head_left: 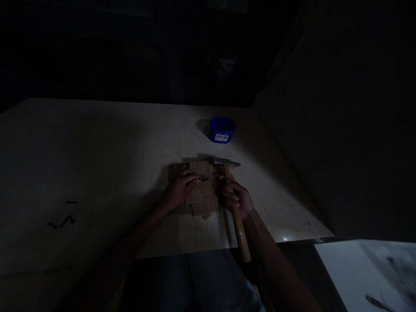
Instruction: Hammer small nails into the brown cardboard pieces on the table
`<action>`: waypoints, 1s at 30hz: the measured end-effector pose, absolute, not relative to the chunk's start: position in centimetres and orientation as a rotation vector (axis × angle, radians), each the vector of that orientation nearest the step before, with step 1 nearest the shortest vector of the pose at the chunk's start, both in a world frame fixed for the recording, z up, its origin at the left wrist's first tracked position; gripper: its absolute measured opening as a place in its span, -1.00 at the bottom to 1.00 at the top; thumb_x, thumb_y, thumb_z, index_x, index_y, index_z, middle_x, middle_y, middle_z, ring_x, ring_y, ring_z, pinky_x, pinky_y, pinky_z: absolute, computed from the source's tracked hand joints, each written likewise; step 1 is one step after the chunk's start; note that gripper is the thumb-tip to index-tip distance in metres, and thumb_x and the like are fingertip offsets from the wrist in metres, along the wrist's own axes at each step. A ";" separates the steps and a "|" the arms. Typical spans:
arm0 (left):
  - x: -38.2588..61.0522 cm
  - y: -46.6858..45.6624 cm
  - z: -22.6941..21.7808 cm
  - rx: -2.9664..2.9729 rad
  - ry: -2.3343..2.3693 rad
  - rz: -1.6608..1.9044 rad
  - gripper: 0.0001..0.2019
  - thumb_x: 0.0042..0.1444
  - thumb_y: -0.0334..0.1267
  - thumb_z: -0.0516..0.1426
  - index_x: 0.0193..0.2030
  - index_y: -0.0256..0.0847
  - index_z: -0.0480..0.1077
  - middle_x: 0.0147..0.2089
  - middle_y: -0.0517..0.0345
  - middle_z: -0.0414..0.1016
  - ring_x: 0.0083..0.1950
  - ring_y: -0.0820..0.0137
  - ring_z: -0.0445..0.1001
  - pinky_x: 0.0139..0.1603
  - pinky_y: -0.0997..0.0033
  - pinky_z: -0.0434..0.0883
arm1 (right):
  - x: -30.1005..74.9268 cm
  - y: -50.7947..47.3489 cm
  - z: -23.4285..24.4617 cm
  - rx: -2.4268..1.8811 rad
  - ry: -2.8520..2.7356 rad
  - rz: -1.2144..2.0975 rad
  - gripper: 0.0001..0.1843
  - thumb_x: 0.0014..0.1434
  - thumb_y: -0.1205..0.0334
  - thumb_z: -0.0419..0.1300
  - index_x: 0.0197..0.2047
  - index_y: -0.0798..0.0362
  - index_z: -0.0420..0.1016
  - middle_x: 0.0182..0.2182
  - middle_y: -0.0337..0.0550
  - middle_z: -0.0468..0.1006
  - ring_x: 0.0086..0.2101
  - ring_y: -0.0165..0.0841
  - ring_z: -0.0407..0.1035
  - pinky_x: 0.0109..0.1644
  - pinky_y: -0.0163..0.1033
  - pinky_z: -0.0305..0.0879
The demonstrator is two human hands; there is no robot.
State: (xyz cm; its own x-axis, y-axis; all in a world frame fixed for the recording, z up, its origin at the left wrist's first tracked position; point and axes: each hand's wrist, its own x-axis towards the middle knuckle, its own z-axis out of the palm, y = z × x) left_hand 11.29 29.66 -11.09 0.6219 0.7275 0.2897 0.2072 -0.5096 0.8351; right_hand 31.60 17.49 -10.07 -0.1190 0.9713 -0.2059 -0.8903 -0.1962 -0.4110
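In the dim light, my right hand [238, 197] is wrapped round the wooden handle of a hammer [239, 229]. The hammer's metal head lies above the right part of a piece of corrugated cardboard [204, 203] on the table. My left hand [180, 189] rests over the cardboard's left side, thumb and fingertips closed on one end of a small dark zigzag piece [203, 178]. That piece lies on or just above the cardboard; its material is too dark to tell. The hammer head is apart from it.
A blue plastic tub [222, 131] with a white label stands on the pale table [146, 138] beyond the hammer. Dark bent pieces [62, 222] lie at the left. A dark panel [344, 130] rises along the right edge. Below right is a white surface [344, 268].
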 end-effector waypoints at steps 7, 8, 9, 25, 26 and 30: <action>11.2 29.5 -11.0 2.106 0.743 0.805 -0.81 0.27 -0.21 0.12 -0.19 -0.15 0.56 -0.15 0.07 0.51 -0.10 0.33 0.47 -0.01 0.33 0.42 | 31.6 17.6 -10.0 -0.506 -0.222 1.712 -0.77 0.19 0.35 0.23 -0.06 0.15 0.41 -0.55 -0.46 0.24 -0.71 -0.67 -0.03 -0.79 -0.63 -0.07; 11.2 29.4 -11.0 2.112 0.743 0.805 -0.81 0.27 -0.20 0.11 -0.19 -0.14 0.56 -0.15 0.07 0.50 -0.10 0.32 0.47 -0.02 0.33 0.42 | 31.7 17.6 -10.0 -0.510 -0.230 1.712 -0.77 0.20 0.35 0.23 -0.06 0.14 0.41 -0.55 -0.46 0.24 -0.71 -0.67 -0.03 -0.79 -0.63 -0.07; 11.2 29.4 -11.0 2.119 0.742 0.807 -0.81 0.27 -0.20 0.11 -0.19 -0.14 0.56 -0.16 0.07 0.50 -0.10 0.32 0.47 -0.03 0.34 0.42 | 31.7 17.6 -10.0 -0.514 -0.242 1.710 -0.77 0.20 0.34 0.23 -0.06 0.14 0.41 -0.55 -0.46 0.23 -0.71 -0.67 -0.03 -0.78 -0.63 -0.07; 11.4 29.3 -12.2 2.109 0.718 0.860 -0.83 0.25 -0.20 0.15 -0.19 -0.11 0.59 -0.13 0.03 0.54 -0.11 0.31 0.49 -0.03 0.30 0.42 | 30.0 14.5 -0.9 -1.271 -0.814 1.366 -0.61 0.22 0.01 0.28 0.02 0.04 0.40 -0.55 -0.42 0.33 -0.74 -0.64 -0.04 -0.77 -0.53 -0.09; 11.4 29.2 -12.2 2.102 0.735 0.850 -0.84 0.23 -0.21 0.16 -0.19 -0.11 0.60 -0.14 0.04 0.54 -0.11 0.31 0.49 -0.02 0.29 0.42 | 29.9 14.3 0.0 -1.335 -0.902 1.328 -0.62 0.25 -0.01 0.25 0.01 0.05 0.41 -0.54 -0.40 0.34 -0.74 -0.62 -0.01 -0.77 -0.51 -0.06; 11.5 29.0 -11.9 2.062 0.769 0.833 -0.86 0.20 -0.23 0.18 -0.26 -0.11 0.60 -0.19 0.07 0.53 -0.12 0.30 0.48 0.00 0.29 0.43 | 29.5 14.3 1.9 -1.550 -1.257 1.165 -0.66 0.31 -0.04 0.17 -0.10 0.09 0.48 -0.54 -0.31 0.40 -0.69 -0.53 0.19 -0.69 -0.43 0.12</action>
State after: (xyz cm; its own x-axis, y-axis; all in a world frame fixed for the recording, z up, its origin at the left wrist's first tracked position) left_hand 11.52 29.04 -11.93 0.6043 0.7395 0.2967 0.2374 -0.5226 0.8189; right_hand 29.52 14.33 1.87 0.0792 0.9832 -0.1644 0.2389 -0.1788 -0.9544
